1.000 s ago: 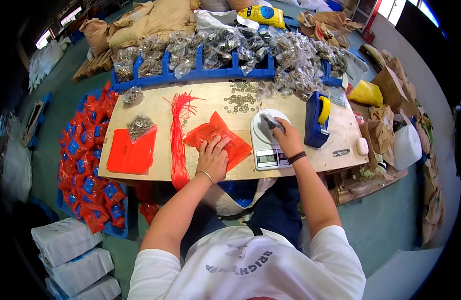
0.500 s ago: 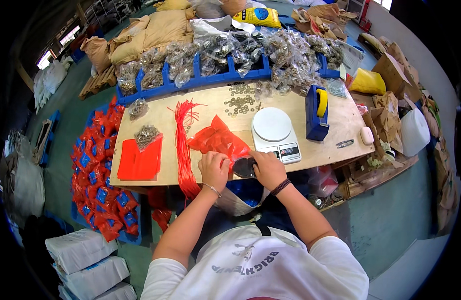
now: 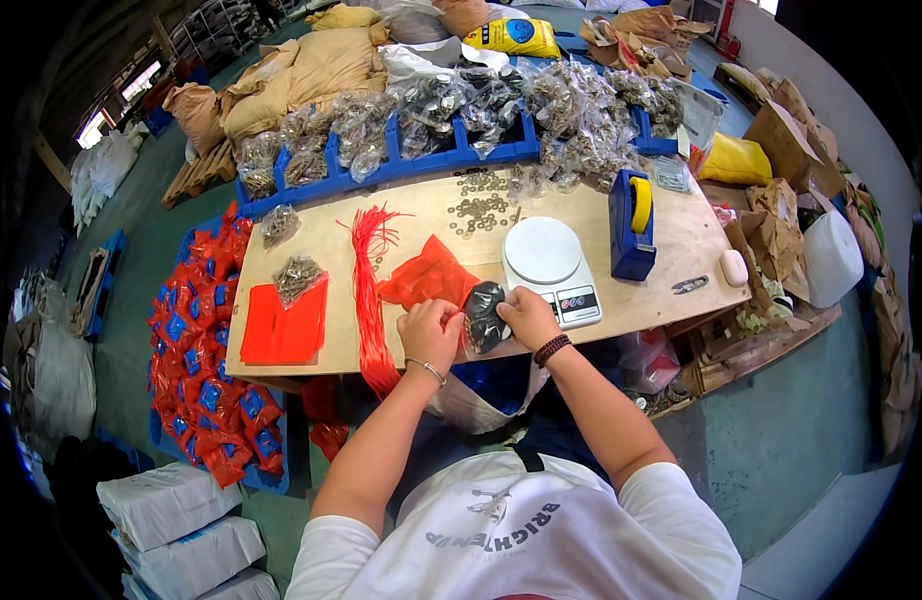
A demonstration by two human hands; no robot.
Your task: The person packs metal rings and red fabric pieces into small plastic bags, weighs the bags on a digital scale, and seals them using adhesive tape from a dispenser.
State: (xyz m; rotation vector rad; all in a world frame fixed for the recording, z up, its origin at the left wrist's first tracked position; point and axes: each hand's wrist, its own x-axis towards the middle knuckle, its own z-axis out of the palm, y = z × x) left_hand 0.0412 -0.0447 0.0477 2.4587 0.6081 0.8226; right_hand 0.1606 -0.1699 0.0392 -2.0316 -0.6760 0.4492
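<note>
At the table's near edge, my right hand (image 3: 530, 318) grips a small clear bag of black parts (image 3: 485, 316). Close to its left, my left hand (image 3: 430, 332) has its fingers pinched together at the mouth of a red plastic bag (image 3: 427, 272). The red bag lies flat-bottomed on the wood, its far end spread away from me. Just beyond my right hand is a white kitchen scale (image 3: 543, 252). A bundle of red ties (image 3: 373, 300) runs down the table left of my left hand. The tips of the left fingers are partly hidden.
A stack of flat red bags (image 3: 281, 335) carries a bag of metal hardware (image 3: 299, 277). Loose washers (image 3: 479, 210) lie near blue bins (image 3: 421, 158) heaped with bagged parts. At right are a tape dispenser (image 3: 633, 245) and snips (image 3: 691, 285). Filled red bags (image 3: 206, 370) pile up at left.
The bag of black parts has come up and now stands higher between my hands. Both hands shifted slightly left, and the red bag's near side moved with them.
</note>
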